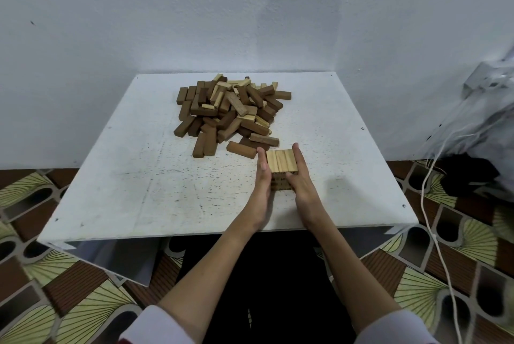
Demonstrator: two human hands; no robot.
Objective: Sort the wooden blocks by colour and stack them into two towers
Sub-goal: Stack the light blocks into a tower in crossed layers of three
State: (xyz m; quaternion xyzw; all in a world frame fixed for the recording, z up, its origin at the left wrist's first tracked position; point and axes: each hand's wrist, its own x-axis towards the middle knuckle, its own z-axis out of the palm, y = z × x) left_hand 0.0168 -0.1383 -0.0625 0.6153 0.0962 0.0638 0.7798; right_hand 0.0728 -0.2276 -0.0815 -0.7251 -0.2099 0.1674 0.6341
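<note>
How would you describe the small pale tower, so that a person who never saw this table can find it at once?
Start at the white table and its big block pile near the wall. Closer to the person, right of centre, the left hand and right hand press flat against the pale tower. Unlike the jumbled, mostly dark pile, it is neatly layered and entirely light wood.

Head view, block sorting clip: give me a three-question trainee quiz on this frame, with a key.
1. True or false: a dark tower already stands on the table.
2. Which colour is the light tower between the hands: A pale, B dark, C mixed?
3. Fill in: the left hand and right hand press the tower's ____ with straight fingers.

Key: 1 false; dark blocks lie only in the pile. 2 A. 3 sides.
</note>
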